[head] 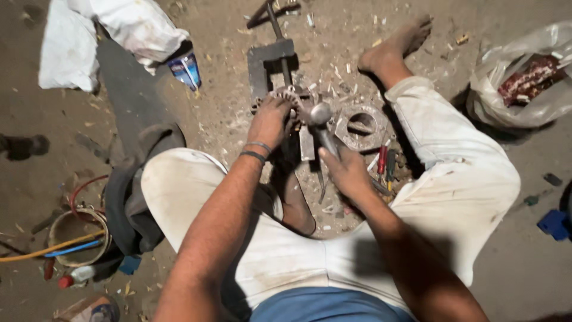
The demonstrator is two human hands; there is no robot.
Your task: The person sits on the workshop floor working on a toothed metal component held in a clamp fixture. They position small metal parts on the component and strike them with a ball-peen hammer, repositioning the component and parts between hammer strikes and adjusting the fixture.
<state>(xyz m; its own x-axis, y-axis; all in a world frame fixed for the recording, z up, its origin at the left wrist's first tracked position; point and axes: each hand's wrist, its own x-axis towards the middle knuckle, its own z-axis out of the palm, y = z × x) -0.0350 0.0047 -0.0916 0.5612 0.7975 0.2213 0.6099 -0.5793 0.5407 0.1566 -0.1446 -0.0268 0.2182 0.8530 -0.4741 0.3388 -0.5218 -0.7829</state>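
Fingers (269, 122) press a toothed metal part (289, 95); right hand (345, 173) grips hammer (322, 122).

Hammer and round metal part, both in hand beside the ring-shaped casting.

The hammer (322, 126) had a rounded, shiny grey head and a dark handle; it was gripped by the handle, head uppermost and tilted away from the person, with the head just left of the ring-shaped casting (361, 126). The round metal part (288, 97), grey with a toothed or slotted rim, lay on the ground further left of the casting, partly hidden under the palm pressing on it, close against the hammer head; actual contact could not be confirmed.
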